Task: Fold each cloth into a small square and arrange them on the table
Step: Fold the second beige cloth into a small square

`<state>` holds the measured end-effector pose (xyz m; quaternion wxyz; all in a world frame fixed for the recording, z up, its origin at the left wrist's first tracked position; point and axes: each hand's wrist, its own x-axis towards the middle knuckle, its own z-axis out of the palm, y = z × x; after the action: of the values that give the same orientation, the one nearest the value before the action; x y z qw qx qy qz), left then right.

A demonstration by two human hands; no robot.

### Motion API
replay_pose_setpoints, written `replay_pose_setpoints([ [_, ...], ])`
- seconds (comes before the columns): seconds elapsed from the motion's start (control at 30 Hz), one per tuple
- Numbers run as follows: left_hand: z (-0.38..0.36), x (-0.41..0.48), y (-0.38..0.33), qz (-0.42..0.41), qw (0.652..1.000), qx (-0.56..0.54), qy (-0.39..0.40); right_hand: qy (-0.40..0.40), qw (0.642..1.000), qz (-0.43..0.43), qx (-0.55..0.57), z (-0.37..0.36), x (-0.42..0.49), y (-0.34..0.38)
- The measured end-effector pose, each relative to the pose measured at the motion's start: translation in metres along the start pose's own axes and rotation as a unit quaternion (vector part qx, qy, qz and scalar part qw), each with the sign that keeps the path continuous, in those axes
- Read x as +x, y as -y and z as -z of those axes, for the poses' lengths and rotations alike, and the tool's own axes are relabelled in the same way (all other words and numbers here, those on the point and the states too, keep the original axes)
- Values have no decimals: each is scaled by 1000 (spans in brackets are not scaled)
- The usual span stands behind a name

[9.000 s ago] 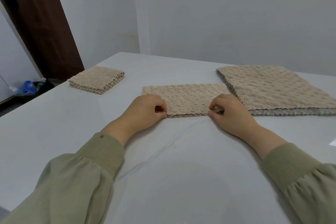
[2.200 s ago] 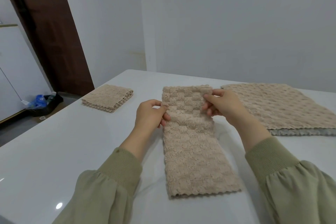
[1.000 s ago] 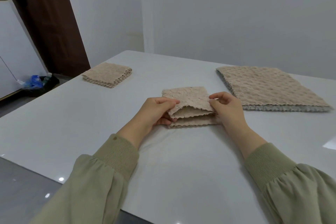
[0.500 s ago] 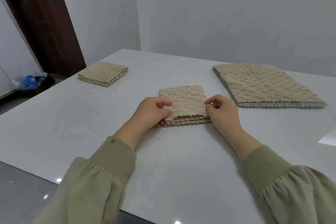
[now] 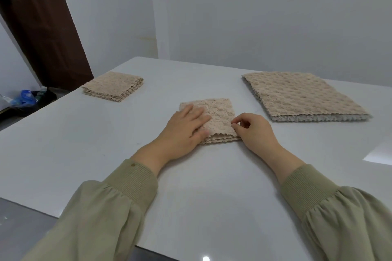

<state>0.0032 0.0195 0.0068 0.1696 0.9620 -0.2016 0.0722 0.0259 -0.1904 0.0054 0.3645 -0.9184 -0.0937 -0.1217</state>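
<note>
At the middle of the bench (image 5: 106,144) the folded cloth (image 5: 218,112) lies flat and nearly square, its layered scalloped edge towards the person. Over its left half the left hand (image 5: 186,127) rests with fingers straight, pressing down. At its right edge the right hand (image 5: 254,131) has its grip closed in a pinch on the cloth (thumb against forefinger). A finished square (image 5: 112,87) sits far left and the unfolded stack (image 5: 301,95) lies right, nearer the right hand. Smooth pale bench, grey walls, brown door (image 5: 38,27) at left.
</note>
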Motion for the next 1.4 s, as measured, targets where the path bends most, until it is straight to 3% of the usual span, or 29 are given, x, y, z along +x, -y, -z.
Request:
replay_pose_setpoints([
  [0.07, -2, 0, 1, 3, 998, 12, 58, 0, 1000, 3, 24, 3, -1, -3],
  [0.2, -3, -2, 6, -3, 997, 8, 79, -9, 996, 25, 85, 11, -9, -8],
  [0.37, -3, -2, 6, -6, 997, -12, 82, 40, 996, 78, 34, 14, -16, -9],
  [0.47, 1, -3, 3, -4, 998, -47, 51, 32, 994, 105, -10, 11, -14, -12],
  [0.67, 5, -6, 3, -52, 992, -51, -101, 9, 982, 180, -55, 9, -12, -15],
  [0.93, 2, -6, 2, -79, 982, -68, -159, -33, 953, 282, -104, 7, -11, -12],
  [1.07, 2, -5, 1, -84, 980, -68, -166, -55, 952, 283, -102, 11, -11, -11],
  [1.23, 2, -6, 0, -50, 993, -77, -80, -15, 951, 280, -130, 8, -11, -13],
  [1.4, 2, -3, -4, 9, 983, -143, -114, -25, 950, 287, -118, 9, -10, -12],
])
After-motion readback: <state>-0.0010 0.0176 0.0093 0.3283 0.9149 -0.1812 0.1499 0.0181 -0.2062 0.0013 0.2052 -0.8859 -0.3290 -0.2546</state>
